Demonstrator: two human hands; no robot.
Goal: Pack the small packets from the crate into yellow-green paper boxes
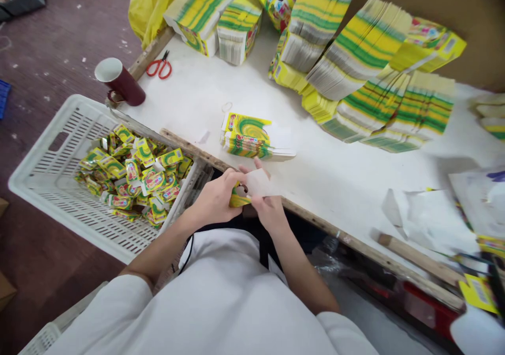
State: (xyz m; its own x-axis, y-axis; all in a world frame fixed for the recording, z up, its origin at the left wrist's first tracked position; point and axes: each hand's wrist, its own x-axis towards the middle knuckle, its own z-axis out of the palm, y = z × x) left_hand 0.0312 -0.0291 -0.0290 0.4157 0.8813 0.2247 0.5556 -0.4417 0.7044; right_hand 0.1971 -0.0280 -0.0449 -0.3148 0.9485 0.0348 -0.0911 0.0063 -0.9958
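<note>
In front of my body, at the table's near edge, both hands grip one small yellow-and-green carton (238, 200). My left hand (219, 194) is closed round its left side. The fingers of my right hand (270, 208) pinch the white inner flap (258, 182) on its right. A dark opening shows between the carton's panels. Just beyond my hands lies a small stack of flat printed cartons (248, 134), with white flaps sticking out to the right.
Left of me, a white plastic basket (43, 168) holds many small folded cartons (144, 179). A maroon mug (128, 88) and red-handled scissors (160, 68) are on the table's left. Bundled carton stacks (363, 44) line the back. Paper scraps (437, 223) and a wooden strip (420, 260) lie right.
</note>
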